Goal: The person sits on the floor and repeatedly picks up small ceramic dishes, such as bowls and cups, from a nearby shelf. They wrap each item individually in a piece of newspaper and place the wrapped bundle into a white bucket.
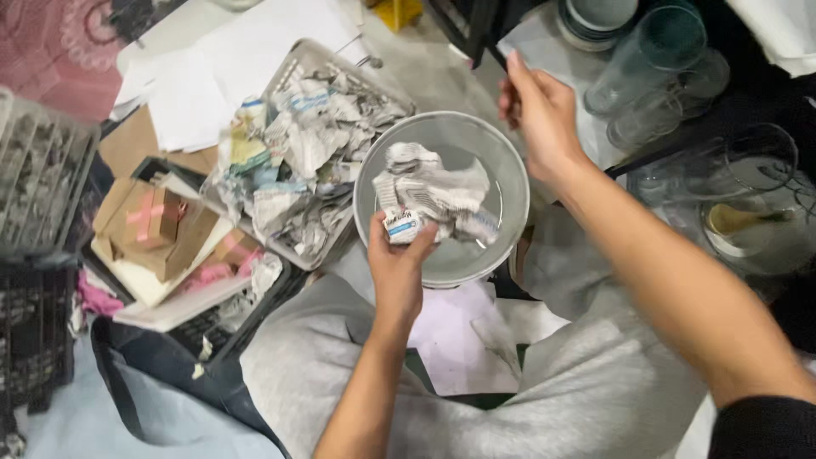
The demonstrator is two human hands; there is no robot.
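My left hand grips crumpled newspaper inside the grey bowl; my right hand, arm outstretched, pinches something dark at the far side.

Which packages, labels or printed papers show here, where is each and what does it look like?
Crumpled newspaper: in the grey bowl, gripped by the left hand; grey-white, blue patch.
Newspaper pile: tray left of the bowl; grey-white.
Cardboard box: far left; brown, pink tape cross.
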